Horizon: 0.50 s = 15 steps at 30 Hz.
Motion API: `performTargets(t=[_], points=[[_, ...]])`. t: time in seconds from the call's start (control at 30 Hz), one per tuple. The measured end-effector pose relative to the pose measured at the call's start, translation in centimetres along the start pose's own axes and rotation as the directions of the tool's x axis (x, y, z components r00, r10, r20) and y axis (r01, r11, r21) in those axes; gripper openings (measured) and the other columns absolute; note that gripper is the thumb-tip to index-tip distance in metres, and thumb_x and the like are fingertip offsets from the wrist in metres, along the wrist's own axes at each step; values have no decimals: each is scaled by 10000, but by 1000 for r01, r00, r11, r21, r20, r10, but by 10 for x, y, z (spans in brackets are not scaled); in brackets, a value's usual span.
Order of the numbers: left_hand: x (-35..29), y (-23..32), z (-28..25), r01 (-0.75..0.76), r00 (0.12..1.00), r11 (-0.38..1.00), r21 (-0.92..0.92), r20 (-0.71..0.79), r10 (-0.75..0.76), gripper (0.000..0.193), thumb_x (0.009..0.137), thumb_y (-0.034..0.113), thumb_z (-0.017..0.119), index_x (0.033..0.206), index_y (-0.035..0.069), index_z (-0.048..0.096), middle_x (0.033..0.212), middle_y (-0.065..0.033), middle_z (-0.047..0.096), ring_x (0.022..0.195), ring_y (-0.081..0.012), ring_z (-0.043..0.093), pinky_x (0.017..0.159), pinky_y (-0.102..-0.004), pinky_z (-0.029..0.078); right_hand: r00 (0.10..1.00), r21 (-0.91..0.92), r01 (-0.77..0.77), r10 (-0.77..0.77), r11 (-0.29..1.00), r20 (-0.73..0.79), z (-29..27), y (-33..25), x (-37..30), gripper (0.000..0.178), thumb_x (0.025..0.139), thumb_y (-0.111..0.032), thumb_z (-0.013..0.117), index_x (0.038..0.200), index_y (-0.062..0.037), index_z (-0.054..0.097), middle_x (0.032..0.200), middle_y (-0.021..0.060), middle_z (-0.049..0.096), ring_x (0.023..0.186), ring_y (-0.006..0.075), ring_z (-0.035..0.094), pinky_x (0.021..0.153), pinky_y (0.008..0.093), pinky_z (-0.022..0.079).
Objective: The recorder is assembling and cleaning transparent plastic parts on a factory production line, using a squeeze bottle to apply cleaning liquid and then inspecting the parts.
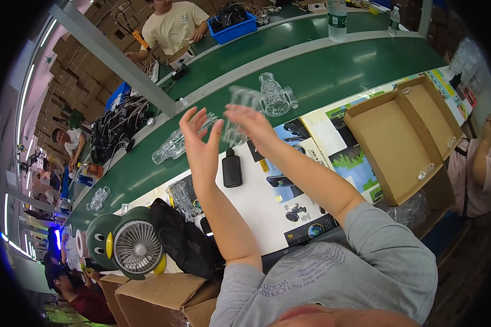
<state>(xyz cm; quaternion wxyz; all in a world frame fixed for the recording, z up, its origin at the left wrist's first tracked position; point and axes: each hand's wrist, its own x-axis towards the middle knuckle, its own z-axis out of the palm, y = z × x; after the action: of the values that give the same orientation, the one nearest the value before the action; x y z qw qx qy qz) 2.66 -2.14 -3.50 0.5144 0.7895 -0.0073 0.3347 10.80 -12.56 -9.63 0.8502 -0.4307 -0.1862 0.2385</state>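
Observation:
Over the green bench my right hand (251, 124) grips a clear, ribbed, see-through piece (245, 97), blurred by motion; its exact kind cannot be made out. Close by on the left, my left hand (202, 143) is raised with thumb and fingers apart, nothing between them. Just beyond the right hand stands a clear glass-like vessel (275, 98) with a wide base and a narrower neck. More clear pieces (172, 146) lie on the green surface left of my left hand. Below both hands, a black rectangular device (232, 170) rests on the printed white sheet (243, 212).
An open cardboard tray (384, 147) at right holds small clear parts. A green fan (139, 248), a black bag (183, 240) and a cardboard box (158, 294) are at near left. Bottles (337, 24) and a blue bin (234, 31) stand far off, with a person (172, 27) across.

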Motion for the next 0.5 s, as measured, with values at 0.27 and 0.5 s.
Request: performTargets(t=[0.27, 0.5], points=[[-3, 16, -13, 114, 993, 992, -62, -16, -115, 492, 858, 209, 576, 1253, 47, 333, 1215, -181, 470, 1074, -242, 496, 884, -339, 403, 802, 306, -38, 212, 951, -559, -48, -11, 23, 438, 708, -406, 704, 1038, -191, 512, 955, -22, 515, 914, 120, 458, 809, 348, 307], [-3, 16, -9, 126, 991, 988, -84, 47, -122, 508, 856, 199, 578, 1269, 53, 321, 1217, -179, 465, 1034, -221, 513, 860, -321, 416, 722, 269, 16, 175, 963, -670, -77, 9, 39, 369, 703, -417, 694, 961, -190, 560, 849, -25, 509, 798, 105, 435, 726, 309, 307]])
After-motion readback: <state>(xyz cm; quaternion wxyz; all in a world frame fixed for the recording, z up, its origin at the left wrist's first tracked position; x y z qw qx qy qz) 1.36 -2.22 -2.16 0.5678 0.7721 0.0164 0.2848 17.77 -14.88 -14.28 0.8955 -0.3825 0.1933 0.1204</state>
